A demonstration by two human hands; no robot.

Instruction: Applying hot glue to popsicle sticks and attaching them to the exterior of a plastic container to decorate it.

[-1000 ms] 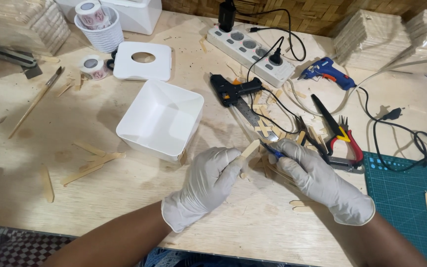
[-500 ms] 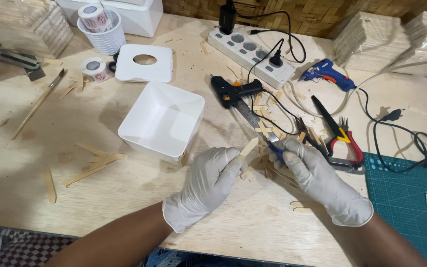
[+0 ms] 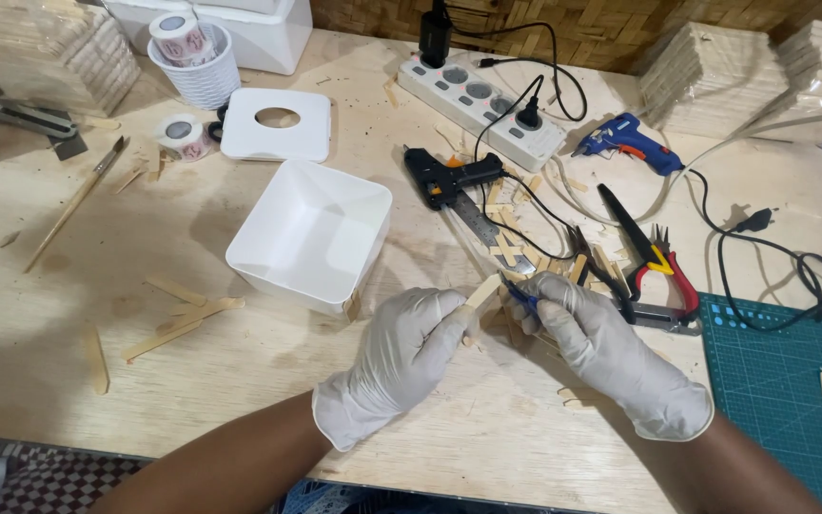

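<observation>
the left hand [image 3: 397, 366] is pinching a wooden stick [image 3: 483, 290] slanting up-right; the right hand [image 3: 601, 347] is clasping a blue tool [image 3: 522, 297] against it.

White gloves on left hand [image 3: 394, 366] and right hand [image 3: 611, 352]; pale wooden stick [image 3: 480, 293]; white square box [image 3: 311, 235]; green gridded cutting mat [image 3: 792, 400]; blue glue gun [image 3: 628, 141]

Pale wood stick [image 3: 482, 290], tilted, above table; blue-handled tool [image 3: 523, 298] touching.
</observation>
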